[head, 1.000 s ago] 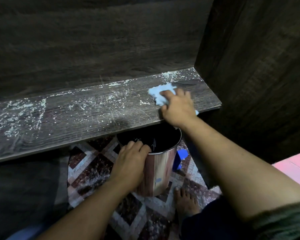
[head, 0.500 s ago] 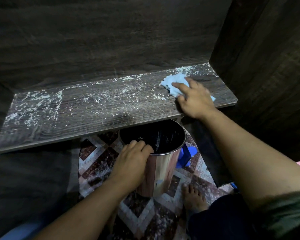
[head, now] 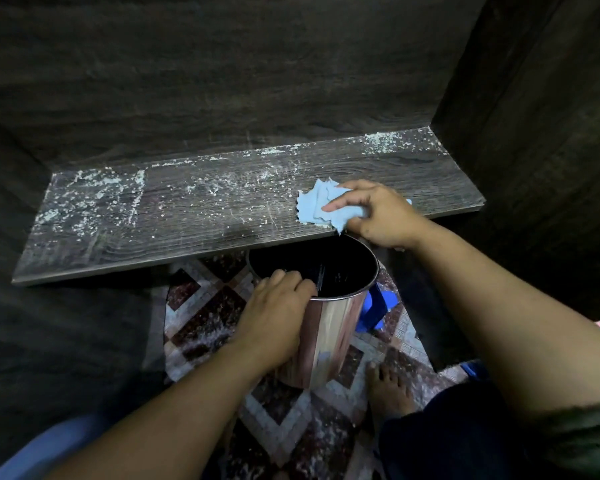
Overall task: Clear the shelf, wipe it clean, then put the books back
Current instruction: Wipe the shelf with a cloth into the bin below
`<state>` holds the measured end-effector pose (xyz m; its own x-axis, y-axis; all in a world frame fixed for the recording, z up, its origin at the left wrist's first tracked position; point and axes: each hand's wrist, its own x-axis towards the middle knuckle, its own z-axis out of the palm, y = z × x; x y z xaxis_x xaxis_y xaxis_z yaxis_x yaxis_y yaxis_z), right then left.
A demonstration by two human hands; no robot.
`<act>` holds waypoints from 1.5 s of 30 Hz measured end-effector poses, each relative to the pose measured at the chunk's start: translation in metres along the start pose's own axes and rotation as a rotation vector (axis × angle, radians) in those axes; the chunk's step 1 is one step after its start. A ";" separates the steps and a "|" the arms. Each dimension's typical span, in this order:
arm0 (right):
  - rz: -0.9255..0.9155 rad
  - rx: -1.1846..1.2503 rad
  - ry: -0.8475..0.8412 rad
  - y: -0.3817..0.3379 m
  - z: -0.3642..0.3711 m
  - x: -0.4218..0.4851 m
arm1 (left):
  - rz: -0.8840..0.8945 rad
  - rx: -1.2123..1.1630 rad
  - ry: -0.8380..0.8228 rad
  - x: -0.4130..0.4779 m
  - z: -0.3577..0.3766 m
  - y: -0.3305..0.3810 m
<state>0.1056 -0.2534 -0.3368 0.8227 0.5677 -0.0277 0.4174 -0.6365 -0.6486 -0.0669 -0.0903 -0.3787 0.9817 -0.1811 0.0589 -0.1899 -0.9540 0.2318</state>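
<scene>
From the head view I have both forearms reaching forward and down. The right arm comes in from 4 o'clock and ends at the right hand point(head: 378, 213), which sits back-up at the front edge of the shelf point(head: 187, 216), about 2 o'clock from frame centre. Its fingers point(head: 340, 202) are bent over a blue cloth point(head: 314, 204) and hold it bunched against the board; the cloth fans out toward 9 o'clock from the fingertips, and 1 corner peeks out past the hand at 3 o'clock. Whether the thumb is under the cloth I cannot tell.

The left arm rises from 7 o'clock. The left hand point(head: 274, 320) grips the near rim of a shiny metal bin point(head: 326, 334), fingers hooked over the lip into the dark inside, palm against the outer wall. The bin stands upright on the patterned floor tiles point(head: 205, 317), just below the shelf's front edge and directly under the right hand.

The shelf is dark wood grain, running from 9 o'clock to 2 o'clock, bare of other things (apart from the cloth) and strewn with white dust point(head: 90, 199), thickest at its left end and along the back. A bare foot point(head: 388, 389) stands at 5 o'clock of the bin, and a blue object point(head: 373, 311) shows just behind the bin's right side.
</scene>
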 end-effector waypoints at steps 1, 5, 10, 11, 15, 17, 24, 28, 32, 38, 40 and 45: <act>-0.005 -0.007 -0.004 0.001 0.001 -0.002 | -0.007 0.006 -0.012 0.001 0.000 0.001; -0.033 -0.004 -0.013 0.002 0.002 -0.009 | -0.006 0.013 -0.023 0.003 -0.002 0.005; -0.032 0.029 -0.071 -0.007 -0.005 -0.014 | -0.015 0.013 -0.011 0.003 -0.002 0.005; -0.016 0.049 -0.112 -0.010 -0.010 -0.014 | -0.017 0.010 -0.013 0.002 -0.001 0.005; 0.040 0.248 -0.035 -0.009 -0.024 -0.008 | -0.029 0.000 -0.030 0.002 0.002 0.002; 0.042 0.204 0.247 0.009 -0.027 0.003 | -0.029 -0.009 -0.035 0.002 0.002 0.002; 0.138 -0.337 0.199 0.033 -0.012 0.017 | -0.032 -0.009 -0.033 0.004 -0.002 0.002; 0.031 -0.131 0.115 0.012 -0.004 0.019 | -0.045 -0.019 -0.021 0.007 0.001 0.000; -0.001 0.050 0.083 -0.002 -0.006 0.009 | -0.060 -0.038 0.009 0.010 0.003 0.000; -0.009 0.015 0.454 0.006 -0.027 0.034 | -0.059 -0.023 0.023 0.018 -0.001 0.006; -0.014 -0.095 0.462 0.007 -0.031 0.054 | -0.071 -0.024 0.026 0.020 0.000 0.007; -0.119 -0.420 0.296 -0.005 -0.013 0.095 | -0.067 -0.009 0.058 0.018 0.003 0.002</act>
<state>0.1866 -0.2025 -0.3262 0.8089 0.5154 0.2830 0.5830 -0.7657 -0.2718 -0.0494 -0.0957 -0.3797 0.9898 -0.1027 0.0986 -0.1243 -0.9612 0.2462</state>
